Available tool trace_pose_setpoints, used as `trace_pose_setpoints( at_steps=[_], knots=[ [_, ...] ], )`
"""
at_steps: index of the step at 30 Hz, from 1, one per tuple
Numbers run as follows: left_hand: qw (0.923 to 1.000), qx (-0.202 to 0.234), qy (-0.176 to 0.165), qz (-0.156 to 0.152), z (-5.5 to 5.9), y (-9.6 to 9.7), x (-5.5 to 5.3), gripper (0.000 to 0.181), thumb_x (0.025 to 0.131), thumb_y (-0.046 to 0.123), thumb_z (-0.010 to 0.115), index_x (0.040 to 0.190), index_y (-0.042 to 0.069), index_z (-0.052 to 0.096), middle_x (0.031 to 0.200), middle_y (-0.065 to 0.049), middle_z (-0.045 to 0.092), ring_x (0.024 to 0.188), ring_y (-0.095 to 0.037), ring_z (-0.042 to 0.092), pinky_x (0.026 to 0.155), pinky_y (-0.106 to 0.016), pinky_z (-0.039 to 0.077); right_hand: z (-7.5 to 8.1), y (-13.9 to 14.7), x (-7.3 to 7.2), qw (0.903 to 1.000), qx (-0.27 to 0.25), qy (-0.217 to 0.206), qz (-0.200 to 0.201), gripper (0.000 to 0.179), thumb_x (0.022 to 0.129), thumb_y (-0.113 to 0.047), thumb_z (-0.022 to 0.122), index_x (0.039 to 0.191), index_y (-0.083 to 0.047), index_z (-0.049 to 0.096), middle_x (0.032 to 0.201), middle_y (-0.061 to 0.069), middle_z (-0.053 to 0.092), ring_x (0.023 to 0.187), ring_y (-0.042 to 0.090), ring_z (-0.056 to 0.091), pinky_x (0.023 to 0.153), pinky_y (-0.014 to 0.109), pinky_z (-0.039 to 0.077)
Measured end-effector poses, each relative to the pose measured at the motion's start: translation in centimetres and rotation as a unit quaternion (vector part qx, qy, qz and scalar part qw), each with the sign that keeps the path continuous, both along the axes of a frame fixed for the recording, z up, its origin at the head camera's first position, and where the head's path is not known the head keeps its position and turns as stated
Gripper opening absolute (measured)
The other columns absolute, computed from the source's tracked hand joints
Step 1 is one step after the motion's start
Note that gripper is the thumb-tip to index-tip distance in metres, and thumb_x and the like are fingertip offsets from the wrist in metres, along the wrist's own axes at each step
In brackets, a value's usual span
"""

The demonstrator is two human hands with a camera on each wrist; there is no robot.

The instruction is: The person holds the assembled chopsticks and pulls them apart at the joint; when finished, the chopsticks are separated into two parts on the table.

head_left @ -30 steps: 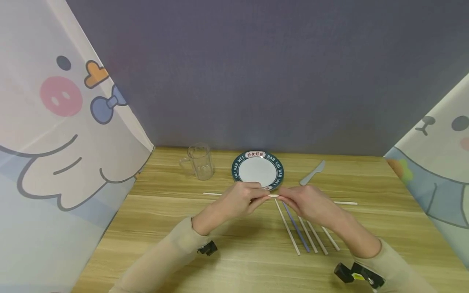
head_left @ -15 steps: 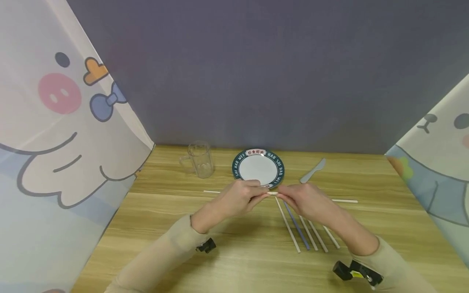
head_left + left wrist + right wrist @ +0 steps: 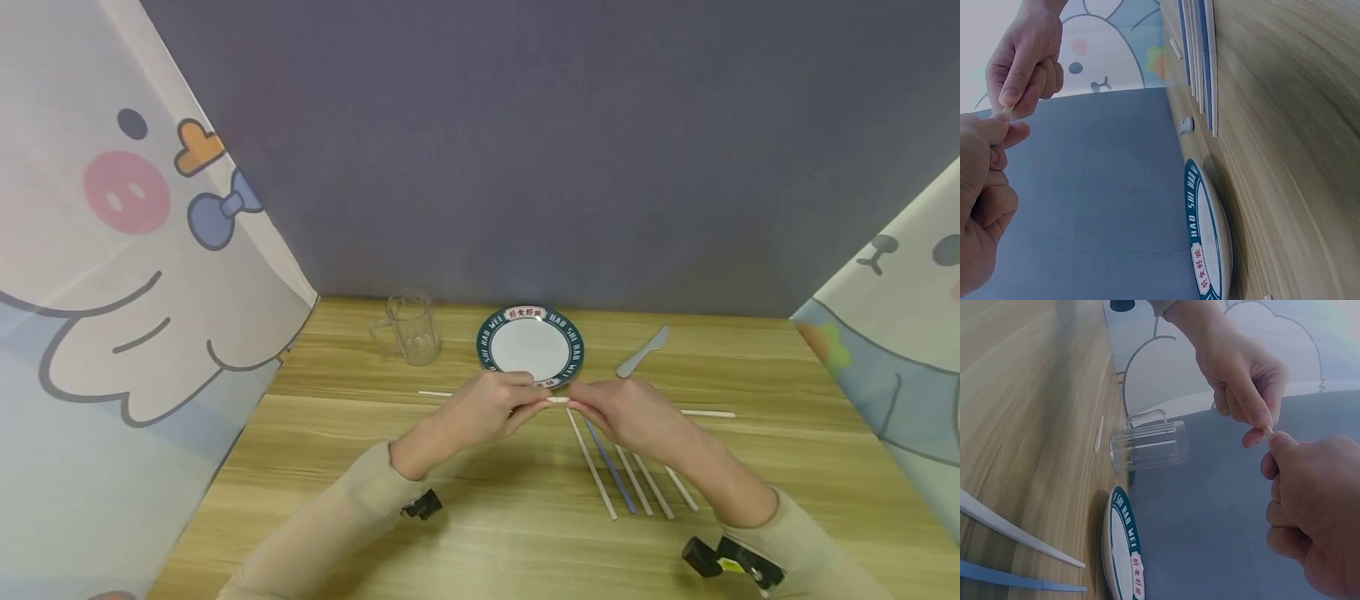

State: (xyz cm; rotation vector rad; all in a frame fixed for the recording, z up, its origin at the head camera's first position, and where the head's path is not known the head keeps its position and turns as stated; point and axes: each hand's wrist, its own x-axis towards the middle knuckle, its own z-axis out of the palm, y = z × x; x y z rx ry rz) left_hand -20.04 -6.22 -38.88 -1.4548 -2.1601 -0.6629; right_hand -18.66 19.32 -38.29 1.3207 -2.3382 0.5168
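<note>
My left hand (image 3: 487,406) and right hand (image 3: 636,417) meet above the table. Between their fingertips they pinch a small white piece (image 3: 557,400), of which only a short bit shows. The fingers hide the rest, so its kind is unclear. In the right wrist view the white piece (image 3: 1268,431) sits between both thumbs and forefingers, off the table. Beneath my right hand several thin white sticks (image 3: 592,467) and a blue stick (image 3: 611,467) lie side by side, their far ends partly covered. A green-rimmed plate (image 3: 529,348) stands just beyond the hands.
A clear mug (image 3: 417,333) stands back left on the wooden table (image 3: 360,467). Right of the plate lies a grey knife (image 3: 642,352). Single white sticks lie crosswise: a left stick (image 3: 435,393) and a right stick (image 3: 708,413). A dark panel (image 3: 525,167) closes the back.
Both hands keep pinching the white piece in nearly the same place. The whole head view shifts slightly; nothing on the table moves.
</note>
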Motion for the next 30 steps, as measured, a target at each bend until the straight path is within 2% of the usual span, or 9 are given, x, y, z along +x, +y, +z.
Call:
trace_pose_setpoints(
  at_steps=[4, 10, 16, 22, 26, 30],
  knots=[
    [1.0000, -0.002, 0.000, -0.001, 0.03, 0.05, -0.01, 0.007, 0.096, 0.008, 0.077, 0.100, 0.005, 0.082, 0.081, 0.000, 0.072, 0.065, -0.003, 0.060, 0.065, -0.004, 0.048, -0.01, 0.01, 0.00, 1.0000, 0.000, 0.003, 0.000, 0.031, 0.113, -0.032, 0.050, 0.085, -0.020, 0.056, 0.065, -0.016, 0.039, 0.059, -0.008, 0.028, 0.051, 0.010, 0.031],
    [1.0000, -0.002, 0.007, -0.003, 0.04, 0.14, -0.08, 0.005, 0.097, 0.008, 0.077, 0.098, 0.006, 0.081, 0.078, 0.001, 0.068, 0.063, -0.002, 0.057, 0.062, -0.005, 0.045, -0.02, 0.10, -0.07, 0.9999, -0.001, 0.010, 0.005, 0.039, 0.115, -0.038, 0.040, 0.084, -0.020, 0.053, 0.065, -0.015, 0.037, 0.060, -0.008, 0.026, 0.052, 0.010, 0.029],
    [0.9997, -0.006, 0.024, -0.005, 0.05, 0.10, -0.12, 0.004, 0.096, 0.008, 0.077, 0.098, 0.007, 0.080, 0.077, 0.002, 0.065, 0.062, -0.002, 0.055, 0.061, -0.005, 0.044, -0.12, 0.23, -0.17, 1.0000, -0.001, 0.006, 0.007, 0.034, 0.114, -0.033, 0.047, 0.083, -0.020, 0.051, 0.065, -0.015, 0.033, 0.061, -0.008, 0.026, 0.053, 0.010, 0.028],
    [0.9997, -0.002, 0.025, -0.005, 0.03, 0.15, -0.13, 0.004, 0.095, 0.008, 0.078, 0.098, 0.006, 0.081, 0.077, 0.002, 0.067, 0.062, -0.001, 0.056, 0.061, -0.005, 0.045, -0.13, 0.24, -0.17, 1.0000, 0.001, 0.006, 0.006, 0.034, 0.114, -0.033, 0.047, 0.083, -0.020, 0.051, 0.065, -0.015, 0.032, 0.061, -0.008, 0.026, 0.053, 0.010, 0.027],
    [0.9997, 0.000, 0.025, -0.009, -0.01, 0.14, -0.14, 0.004, 0.096, 0.008, 0.078, 0.097, 0.007, 0.081, 0.077, 0.003, 0.067, 0.062, -0.001, 0.056, 0.061, -0.005, 0.045, -0.07, 0.22, -0.09, 1.0000, 0.002, 0.006, 0.005, 0.038, 0.115, -0.038, 0.040, 0.083, -0.021, 0.051, 0.065, -0.015, 0.032, 0.060, -0.008, 0.026, 0.052, 0.010, 0.027],
    [0.9998, 0.002, 0.017, -0.009, -0.11, 0.09, -0.15, 0.004, 0.096, 0.008, 0.077, 0.097, 0.007, 0.081, 0.077, 0.002, 0.068, 0.063, -0.002, 0.056, 0.062, -0.005, 0.045, -0.07, 0.21, -0.08, 1.0000, 0.001, 0.008, 0.006, 0.036, 0.115, -0.037, 0.043, 0.083, -0.021, 0.052, 0.065, -0.015, 0.033, 0.060, -0.008, 0.027, 0.052, 0.010, 0.028]
  ],
)
